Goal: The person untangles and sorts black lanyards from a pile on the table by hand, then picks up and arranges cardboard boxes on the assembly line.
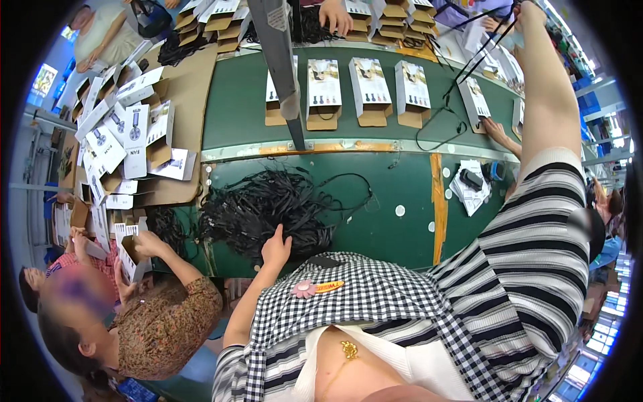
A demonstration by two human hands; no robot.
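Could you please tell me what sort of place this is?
Probably a factory packing line: open boxes sit in a row, black cords lie heaped, and a co-worker holds a carton.

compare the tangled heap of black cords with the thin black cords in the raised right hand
The tangled heap of black cords lies on the green tabletop by the left hand, while the thin black cords hang from the raised right hand. The heap has many strands; the raised cords are only a few. The heap's strands curl over one another; the raised cords run fairly straight near that hand. Both are black.
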